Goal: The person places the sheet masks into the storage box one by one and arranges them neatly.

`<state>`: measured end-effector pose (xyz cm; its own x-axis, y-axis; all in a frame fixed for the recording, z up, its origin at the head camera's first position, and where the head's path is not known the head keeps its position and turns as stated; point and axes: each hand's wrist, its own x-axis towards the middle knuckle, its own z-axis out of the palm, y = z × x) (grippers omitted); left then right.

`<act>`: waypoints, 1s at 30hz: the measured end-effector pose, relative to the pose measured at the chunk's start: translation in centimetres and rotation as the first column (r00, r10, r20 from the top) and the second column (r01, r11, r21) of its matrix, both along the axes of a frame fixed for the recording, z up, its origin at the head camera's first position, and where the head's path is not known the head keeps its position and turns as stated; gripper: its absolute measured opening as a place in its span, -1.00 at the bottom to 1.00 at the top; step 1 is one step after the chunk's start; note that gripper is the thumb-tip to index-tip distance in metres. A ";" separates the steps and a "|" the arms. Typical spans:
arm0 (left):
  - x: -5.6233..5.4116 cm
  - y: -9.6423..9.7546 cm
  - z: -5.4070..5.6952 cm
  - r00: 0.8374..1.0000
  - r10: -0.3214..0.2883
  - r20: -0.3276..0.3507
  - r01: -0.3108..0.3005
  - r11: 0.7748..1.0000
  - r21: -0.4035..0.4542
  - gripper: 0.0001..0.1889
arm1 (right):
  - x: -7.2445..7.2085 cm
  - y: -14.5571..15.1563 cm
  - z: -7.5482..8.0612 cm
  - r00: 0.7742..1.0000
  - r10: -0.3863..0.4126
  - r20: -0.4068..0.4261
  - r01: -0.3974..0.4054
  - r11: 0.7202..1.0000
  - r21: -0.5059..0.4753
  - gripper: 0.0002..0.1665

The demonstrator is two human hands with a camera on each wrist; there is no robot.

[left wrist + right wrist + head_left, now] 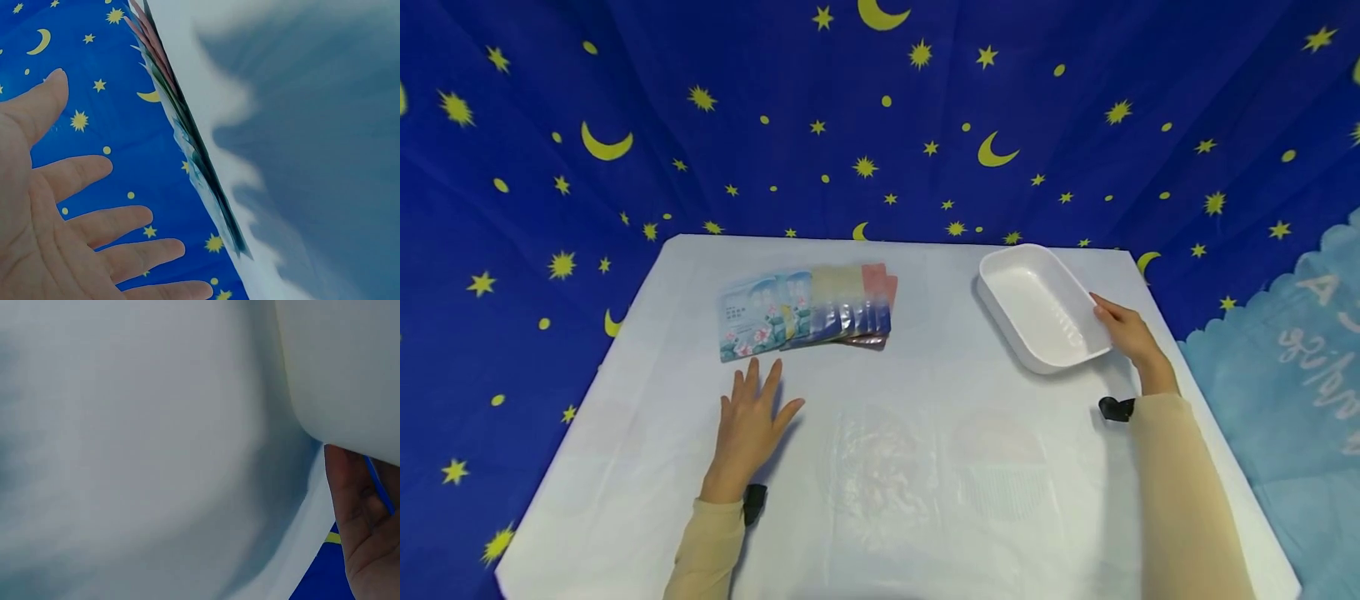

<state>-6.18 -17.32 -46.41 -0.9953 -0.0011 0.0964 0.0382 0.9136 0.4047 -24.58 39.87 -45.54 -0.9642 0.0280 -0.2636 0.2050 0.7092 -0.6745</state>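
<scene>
A fanned row of flat printed packets (805,312) lies on the left half of the table; the leftmost one is light blue with pink flowers, the far right ones reddish. Just in front of them hovers my left hand (748,437), fingers spread and straight, holding nothing. In the left wrist view the packets (187,128) appear edge-on, apart from my fingers (125,225). My right hand (1133,337) grips the right side of a white rectangular basin (1037,308), whose inside is bare. Seen from the right wrist, that hand (369,531) is at the basin's (350,375) lower edge, fingertips partly hidden.
The white-covered table (647,433) has faint translucent patches (887,475) near its front middle. A dark blue curtain (820,83) with yellow stars and moons stands behind and to the left. Light blue cloth (1285,375) hangs at the right.
</scene>
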 end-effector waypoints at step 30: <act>-1.7 -1.1 -0.5 0.957 0.066 -0.281 -0.073 0.997 -0.014 -0.34 | 10.2 -7.5 -1.3 0.947 -0.010 -0.320 0.061 0.987 0.149 -0.46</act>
